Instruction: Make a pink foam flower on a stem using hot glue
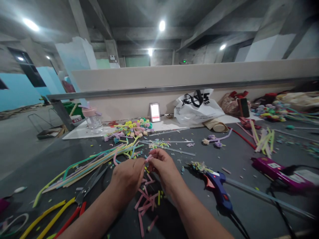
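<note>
My left hand and my right hand meet above the dark table, fingertips pinched together on a short pink pipe-cleaner piece. Below the hands lies a scatter of cut pink pieces. A bundle of long pastel pipe cleaners stretches to the left of my left hand. Scissors with red handles lie by my left forearm. A blue glue gun rests right of my right wrist.
A purple glue gun lies at the right with cords. Finished fuzzy flowers sit at the back centre, a white plastic bag behind them, a clear jar at the back left. More stems and flowers crowd the far right.
</note>
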Motion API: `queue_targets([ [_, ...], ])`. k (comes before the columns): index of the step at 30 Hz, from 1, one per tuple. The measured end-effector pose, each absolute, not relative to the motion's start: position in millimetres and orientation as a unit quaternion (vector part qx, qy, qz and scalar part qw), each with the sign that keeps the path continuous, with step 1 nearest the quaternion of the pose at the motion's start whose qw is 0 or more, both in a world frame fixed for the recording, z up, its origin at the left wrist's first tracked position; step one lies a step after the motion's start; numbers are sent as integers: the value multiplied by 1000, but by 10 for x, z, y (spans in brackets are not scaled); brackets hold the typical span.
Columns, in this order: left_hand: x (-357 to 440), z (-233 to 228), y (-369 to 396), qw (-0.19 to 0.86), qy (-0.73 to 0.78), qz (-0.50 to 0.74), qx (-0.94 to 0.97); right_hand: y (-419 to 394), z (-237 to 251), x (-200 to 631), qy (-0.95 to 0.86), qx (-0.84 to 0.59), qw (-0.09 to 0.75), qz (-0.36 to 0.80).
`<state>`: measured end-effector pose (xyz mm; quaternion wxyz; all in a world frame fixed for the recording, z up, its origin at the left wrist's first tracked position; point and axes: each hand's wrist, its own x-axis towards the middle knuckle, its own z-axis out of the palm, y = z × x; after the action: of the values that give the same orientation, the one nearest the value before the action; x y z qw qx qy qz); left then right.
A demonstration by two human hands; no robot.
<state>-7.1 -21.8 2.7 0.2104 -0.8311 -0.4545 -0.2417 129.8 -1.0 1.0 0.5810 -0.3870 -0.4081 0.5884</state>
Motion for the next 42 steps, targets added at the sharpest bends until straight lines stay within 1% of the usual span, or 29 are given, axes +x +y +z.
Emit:
queue_targets([
  [9, -144, 43, -155, 82, -475, -299, -823, -85, 104, 1321, -431, -366, 556, 609],
  [18, -100, 200, -142, -206, -528, -357, -742, -51, 130, 1357, -491, -411, 545, 541],
  [24, -155, 270, -105, -366, -472, -362, -716, -38, 139, 1388, -525, -417, 523, 526],
  [33, -166, 273, -105, -467, -506, -357, -630, 20, 89, 1425, -594, -420, 474, 496],
  [38, -197, 283, -112, -559, -481, -331, -588, 36, 58, 1454, -605, -407, 475, 493],
  [42, -215, 260, -97, -588, -460, -312, -588, 29, 50, 1447, -612, -392, 474, 496],
])
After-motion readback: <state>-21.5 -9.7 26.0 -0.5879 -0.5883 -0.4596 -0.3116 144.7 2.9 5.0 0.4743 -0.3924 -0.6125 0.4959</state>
